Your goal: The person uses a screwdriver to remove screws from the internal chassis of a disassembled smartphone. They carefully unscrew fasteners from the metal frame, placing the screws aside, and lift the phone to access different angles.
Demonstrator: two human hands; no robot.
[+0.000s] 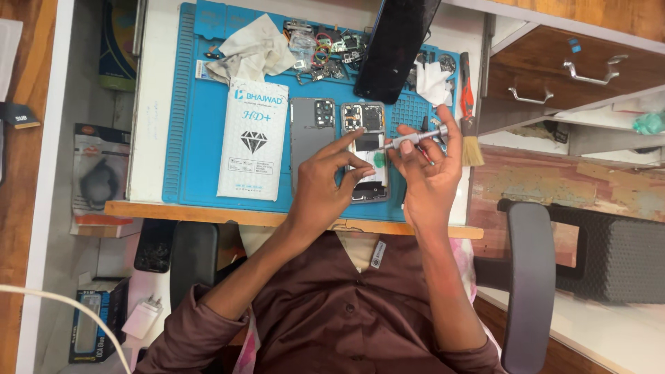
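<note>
An opened phone [366, 142] with its inner boards showing lies on the blue work mat [201, 125]. My left hand [325, 176] rests on the phone, with its forefinger stretched over the upper half. My right hand [429, 166] grips a small silver screwdriver [415, 138], whose tip points left at the phone's middle. Just left of the phone lies its grey back cover [310, 131], inner side up.
A white flat packet [253, 138] lies on the mat's left part. A black screen panel [395, 45], crumpled cloths [256, 45], small parts [325, 52] and a brush [470, 118] sit at the mat's far and right edges. Drawers [568, 76] stand open at right.
</note>
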